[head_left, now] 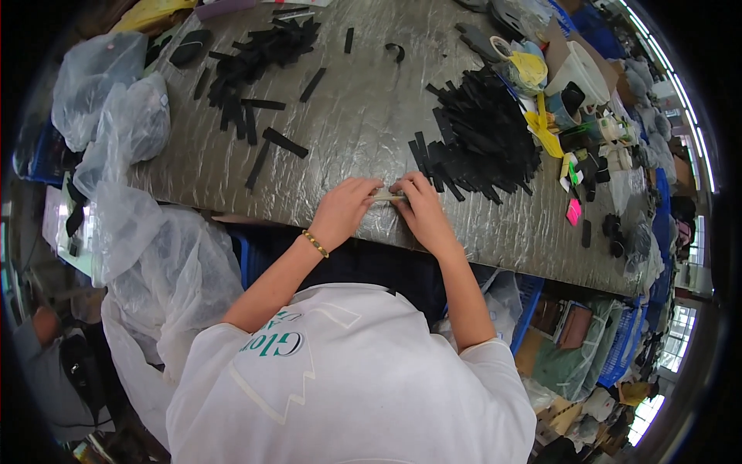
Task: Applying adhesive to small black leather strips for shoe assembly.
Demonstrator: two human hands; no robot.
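White short-sleeved shirt (348, 379) is filling the foreground, lying nearest the camera, just off the near edge of the bench. Beyond it, a thin pale strip (386, 198) is spanning the gap between two bare hands, just inside the bench's near edge; its material is not readable at this size. Left hand (342, 206) is curling almost closed, fingertips pinching the strip's left end. Right hand (423, 210) is bending thumb and fingers around the right end, leaving little opening. Strip is thus lying between the hands, roughly level, its middle exposed; whether it is touching the bench surface, cannot tell.

Handling note (judgement): even pinches at both ends, wrists low and near the bench edge, and an uncovered middle should be giving the best control; uneven pull would probably be twisting so slim a piece.

Outward: a large pile of flat black strips (491, 135) is lying beyond the right hand, toward the bench's right side. A smaller heap of black strips (267, 58) is spreading near the far left corner. Silvery, wrinkled-surfaced bench (348, 131) is carrying both. Cloudy clear plastic bags (120, 93) are crowding its left edge.
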